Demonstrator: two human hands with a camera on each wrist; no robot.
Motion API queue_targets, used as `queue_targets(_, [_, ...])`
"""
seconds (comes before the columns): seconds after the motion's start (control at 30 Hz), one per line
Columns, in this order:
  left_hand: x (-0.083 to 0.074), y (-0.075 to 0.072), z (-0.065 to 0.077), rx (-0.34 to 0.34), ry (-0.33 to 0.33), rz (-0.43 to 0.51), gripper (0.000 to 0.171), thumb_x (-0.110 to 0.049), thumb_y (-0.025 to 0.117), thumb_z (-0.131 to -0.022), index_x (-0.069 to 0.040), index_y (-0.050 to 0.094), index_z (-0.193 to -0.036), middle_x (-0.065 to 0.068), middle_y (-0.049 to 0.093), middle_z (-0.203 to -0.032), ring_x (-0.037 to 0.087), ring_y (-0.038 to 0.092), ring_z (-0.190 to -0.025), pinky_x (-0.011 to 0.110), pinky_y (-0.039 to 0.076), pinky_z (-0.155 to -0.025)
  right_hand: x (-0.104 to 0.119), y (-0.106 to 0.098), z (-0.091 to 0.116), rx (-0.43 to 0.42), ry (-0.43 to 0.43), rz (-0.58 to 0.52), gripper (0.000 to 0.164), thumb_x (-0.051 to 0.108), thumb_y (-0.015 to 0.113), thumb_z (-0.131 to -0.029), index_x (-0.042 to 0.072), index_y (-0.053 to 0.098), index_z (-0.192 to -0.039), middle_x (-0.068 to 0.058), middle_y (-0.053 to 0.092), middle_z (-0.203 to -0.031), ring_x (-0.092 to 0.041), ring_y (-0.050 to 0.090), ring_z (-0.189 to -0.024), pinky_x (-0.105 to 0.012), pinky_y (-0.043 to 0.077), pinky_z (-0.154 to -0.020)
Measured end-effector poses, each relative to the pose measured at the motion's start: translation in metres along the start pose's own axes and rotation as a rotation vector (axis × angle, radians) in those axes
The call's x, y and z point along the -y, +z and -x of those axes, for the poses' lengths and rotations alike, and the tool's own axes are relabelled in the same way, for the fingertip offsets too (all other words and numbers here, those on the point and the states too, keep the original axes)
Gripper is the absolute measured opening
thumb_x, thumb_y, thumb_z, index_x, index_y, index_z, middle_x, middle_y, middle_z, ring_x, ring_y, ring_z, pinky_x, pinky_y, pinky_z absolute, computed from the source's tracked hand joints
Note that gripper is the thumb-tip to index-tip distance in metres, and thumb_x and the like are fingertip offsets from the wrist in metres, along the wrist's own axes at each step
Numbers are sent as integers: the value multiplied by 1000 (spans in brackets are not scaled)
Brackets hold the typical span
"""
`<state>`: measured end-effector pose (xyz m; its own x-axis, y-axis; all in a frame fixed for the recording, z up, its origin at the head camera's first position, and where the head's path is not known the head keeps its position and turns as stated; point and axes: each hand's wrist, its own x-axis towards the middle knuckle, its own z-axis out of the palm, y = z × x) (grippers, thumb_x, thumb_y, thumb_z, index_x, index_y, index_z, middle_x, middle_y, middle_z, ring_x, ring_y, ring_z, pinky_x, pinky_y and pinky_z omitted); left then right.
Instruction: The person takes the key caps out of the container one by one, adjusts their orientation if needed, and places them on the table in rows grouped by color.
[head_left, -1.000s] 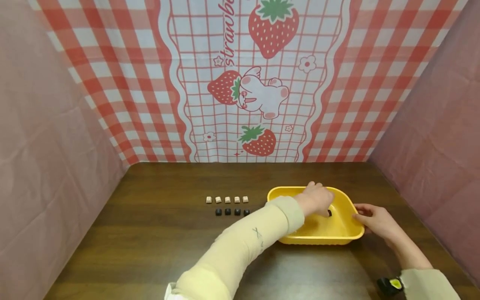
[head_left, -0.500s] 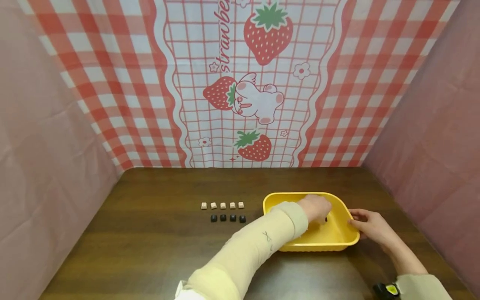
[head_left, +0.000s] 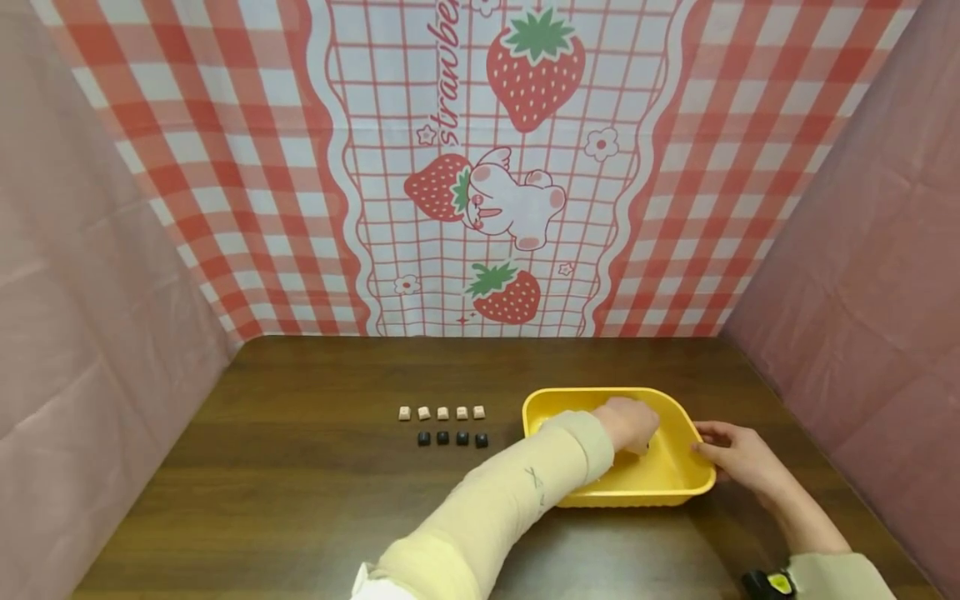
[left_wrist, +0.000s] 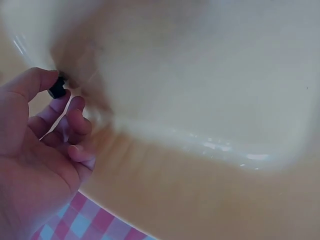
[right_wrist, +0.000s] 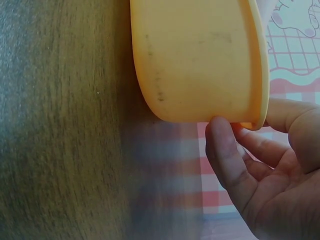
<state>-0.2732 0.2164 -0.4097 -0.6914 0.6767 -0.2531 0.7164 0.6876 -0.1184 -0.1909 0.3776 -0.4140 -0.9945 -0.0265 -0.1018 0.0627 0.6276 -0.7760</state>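
In the head view my left hand (head_left: pixel 630 425) reaches down inside a yellow plastic basin (head_left: pixel 678 497). The left wrist view shows its thumb and index finger pinching a small black keycap (left_wrist: pixel 57 89) near the basin's inner wall, the other fingers loosely bent. My right hand (head_left: pixel 742 454) grips the right end of the basin, thumb at the rim and fingers against the outer side, as the right wrist view shows. Left of the basin, a row of several cream keycaps (head_left: pixel 442 413) lies on the table behind a row of several black keycaps (head_left: pixel 443 437).
A dark wooden table (head_left: pixel 300 500) carries everything. Behind it hangs a red-and-white checked cloth (head_left: pixel 262 208) with strawberries, and pink cloth (head_left: pixel 840 250) walls flank both sides. My left forearm crosses the basin's front left corner.
My left hand has sunk lower into the basin, and the black keycap by its fingers is now mostly hidden in the head view. My right hand keeps its grip. The head view has tilted slightly.
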Motion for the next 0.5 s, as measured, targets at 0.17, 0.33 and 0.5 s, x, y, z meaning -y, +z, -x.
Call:
queue_targets(0.17, [3,-5,6,1,7,3,5,-31,59,-89,-26,58,-88,-11,56,-86,5,51,-73,21,45,-62,2,2,0,10,-1,11,53,14,58,-91,-18,40,-130,-29,59,-109,-14,63,-74,-32,55,-62])
queue_targets(0.33, [9,-15,14,-2,27,8,3,-28,58,-89,-26,57,-90,-10,54,-87,6,49,-75,21,43,-63,3,0,-1,7,-7,45,54,16,57,-92,-18,40,-130,-29,59,-110,-13,62,-74,-31,54,-61])
queue_targets(0.5, [14,-25,25,-11,50,-34,6,-30,57,-90,-26,53,-86,-11,52,-85,5,49,-77,24,44,-66,2,-1,0,9,2,53,55,17,57,-92,-18,39,-130,-30,59,-111,-12,62,-74,-31,54,-61])
